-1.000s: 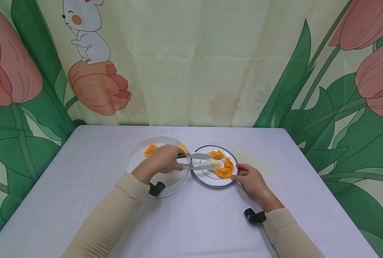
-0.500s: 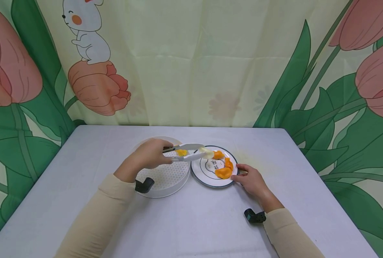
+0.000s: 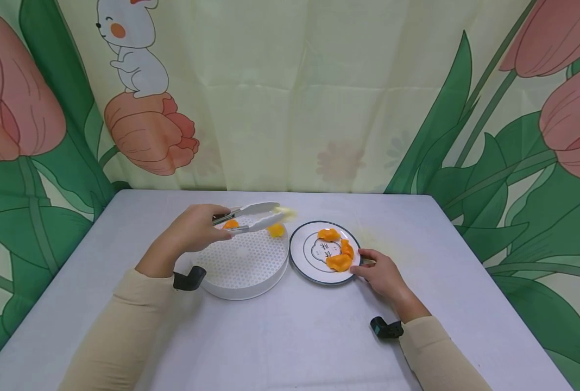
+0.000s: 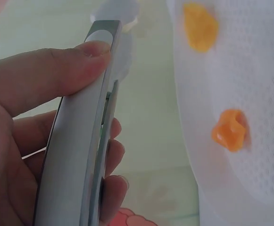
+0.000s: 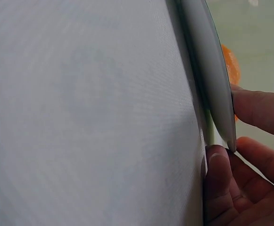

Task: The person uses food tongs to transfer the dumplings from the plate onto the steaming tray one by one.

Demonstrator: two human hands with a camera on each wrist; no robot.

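Observation:
My left hand [image 3: 192, 231] grips a pair of metal tongs [image 3: 262, 208] with white tips, thumb on top in the left wrist view [image 4: 75, 127]. A blurred pale yellow piece [image 3: 285, 213] sits at the tips, held above the far edge of a round white perforated tray [image 3: 241, 266]. Inside that tray lie a yellow piece [image 3: 276, 230] and a crumpled orange piece [image 4: 229, 130]. With thumb above and fingers below, my right hand [image 3: 382, 274] pinches the rim of a dark-edged white plate [image 3: 303, 266]. Several orange crumpled pieces [image 3: 340, 263] rest on the plate's right half.
A white cloth covers the table [image 3: 290, 336]. Tray and plate stand side by side, nearly touching. Behind the table's back edge hangs a printed curtain [image 3: 295, 108] with tulips and a rabbit.
My left hand has lifted the pale yellow piece off the plate with the tongs and carried it left and up, over the tray. The right hand stays at the plate's rim.

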